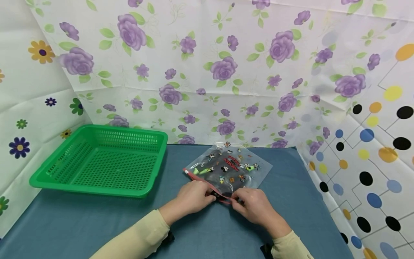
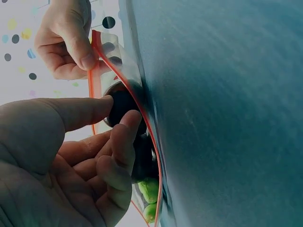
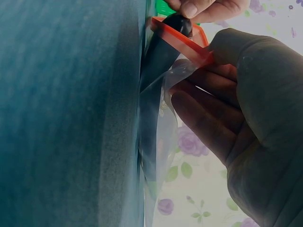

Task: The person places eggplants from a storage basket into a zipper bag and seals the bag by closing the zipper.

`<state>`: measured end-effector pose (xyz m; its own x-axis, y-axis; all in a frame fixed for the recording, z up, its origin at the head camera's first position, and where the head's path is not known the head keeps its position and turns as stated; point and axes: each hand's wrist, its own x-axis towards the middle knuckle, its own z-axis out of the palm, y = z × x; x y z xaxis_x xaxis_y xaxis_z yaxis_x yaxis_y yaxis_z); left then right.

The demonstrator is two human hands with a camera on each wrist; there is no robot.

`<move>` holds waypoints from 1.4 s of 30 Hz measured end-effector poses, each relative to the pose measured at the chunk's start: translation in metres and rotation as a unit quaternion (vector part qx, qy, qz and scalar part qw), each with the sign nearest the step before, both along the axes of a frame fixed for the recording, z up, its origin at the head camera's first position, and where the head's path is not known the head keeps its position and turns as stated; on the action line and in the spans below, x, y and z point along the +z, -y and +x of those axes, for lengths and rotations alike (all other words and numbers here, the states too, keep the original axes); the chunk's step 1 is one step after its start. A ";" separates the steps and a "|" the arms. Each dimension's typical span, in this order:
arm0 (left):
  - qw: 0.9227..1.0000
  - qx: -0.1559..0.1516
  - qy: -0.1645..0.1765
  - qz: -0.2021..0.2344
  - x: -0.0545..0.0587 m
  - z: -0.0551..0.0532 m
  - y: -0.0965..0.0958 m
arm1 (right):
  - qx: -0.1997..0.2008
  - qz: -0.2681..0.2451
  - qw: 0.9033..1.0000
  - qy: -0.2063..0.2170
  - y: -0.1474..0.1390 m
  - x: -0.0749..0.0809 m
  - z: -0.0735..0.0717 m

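A clear zip bag [image 1: 240, 158] with cartoon prints and a red zip edge lies on the blue cloth, its mouth parted toward the person. My left hand [image 1: 194, 196] is at that mouth. Thumb and fingers pinch the rounded end of a long, dark, glossy thing [image 2: 124, 106], which resembles an eggplant. Most of its length runs inside the bag in the right wrist view. My right hand [image 1: 253, 203] pinches the red zip edge [image 3: 177, 40] near its right end. Green pieces [image 2: 149, 190] show within the bag beside the dark shapes.
A green plastic basket [image 1: 97, 191] with slotted walls stands on the left of the cloth-covered table [image 1: 200, 233]. Flower-printed sheeting [image 1: 200, 64] hangs behind, and dotted sheeting [image 1: 365, 158] borders the right side.
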<state>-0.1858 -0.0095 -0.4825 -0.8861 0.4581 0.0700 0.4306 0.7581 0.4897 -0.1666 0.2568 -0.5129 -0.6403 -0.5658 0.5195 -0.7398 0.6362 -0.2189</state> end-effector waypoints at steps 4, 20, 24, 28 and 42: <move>1.000 -0.001 -0.012 0.001 -0.001 -0.001 -0.002 | 0.000 -0.002 1.000 -0.002 0.000 0.000 0.000; 0.999 -0.027 0.001 0.019 -0.007 -0.006 -0.003 | 0.008 -0.002 1.000 -0.014 0.000 0.001 -0.001; 0.999 -0.030 0.016 0.018 -0.007 -0.007 -0.004 | 0.007 -0.004 1.000 -0.013 0.000 0.000 -0.001; 0.999 -0.032 0.033 0.022 -0.008 -0.007 -0.005 | 0.004 -0.004 1.000 -0.011 0.000 -0.001 -0.001; 0.999 -0.032 0.032 0.011 -0.015 -0.008 -0.008 | -0.002 0.002 1.000 -0.010 0.001 0.002 0.000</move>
